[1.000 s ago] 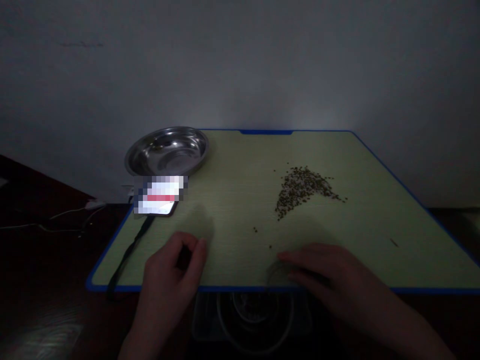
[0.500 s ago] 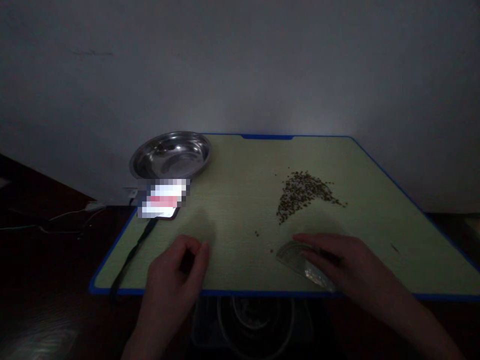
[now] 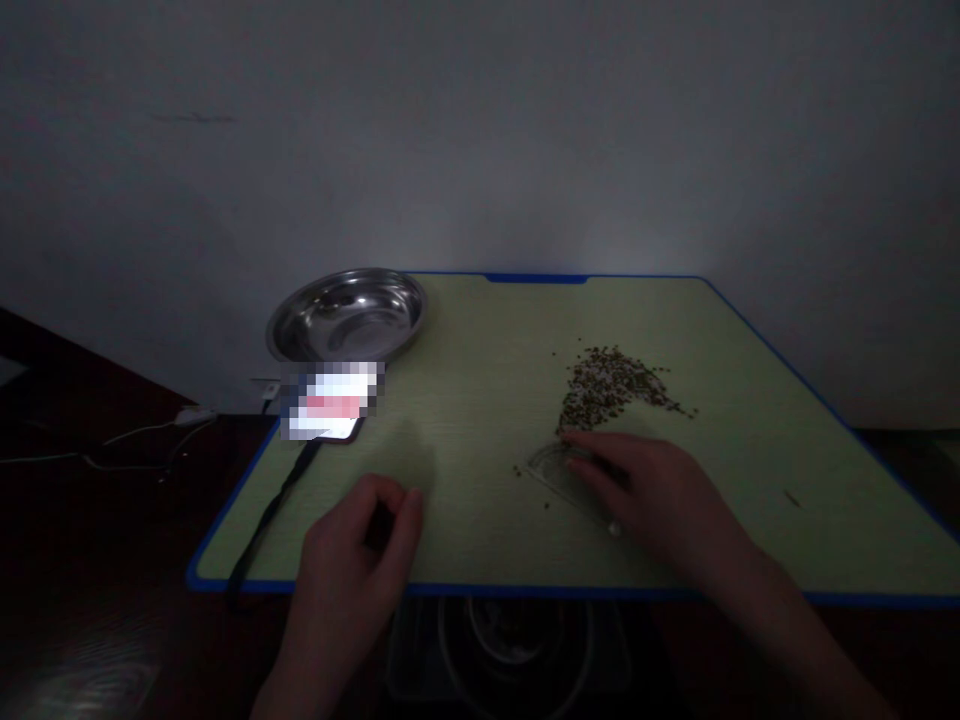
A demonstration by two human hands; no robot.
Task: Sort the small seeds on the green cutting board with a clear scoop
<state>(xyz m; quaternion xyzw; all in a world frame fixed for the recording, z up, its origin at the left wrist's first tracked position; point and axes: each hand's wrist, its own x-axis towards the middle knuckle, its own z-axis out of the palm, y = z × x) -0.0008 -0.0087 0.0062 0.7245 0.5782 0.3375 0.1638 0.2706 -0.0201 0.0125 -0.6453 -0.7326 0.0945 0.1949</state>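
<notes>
My right hand [image 3: 645, 490] is closed on a clear, half-round protractor [image 3: 562, 470], pinched between thumb and fingers low over the board. Its curved edge lies close to the near tip of a scattered pile of small dark seeds [image 3: 611, 385]; their exact kind is too small to tell. A few loose seeds [image 3: 517, 471] lie left of the protractor. Near the board's front edge, my left hand [image 3: 360, 545] rests curled, thumb tip against the index finger, with nothing visible in it.
The pale green board [image 3: 480, 400] has a blue rim. At its back left stands a steel basin [image 3: 349, 320]. A lit phone [image 3: 334, 402] with a black strap [image 3: 274, 510] lies before it. Below the front edge is a dim round pot [image 3: 517, 650]. White cables [image 3: 150, 430] run at left.
My right hand has moved the protractor forward and left, closer to the pile of seeds. My left hand stays curled in nearly the same place. The view has shifted slightly.
</notes>
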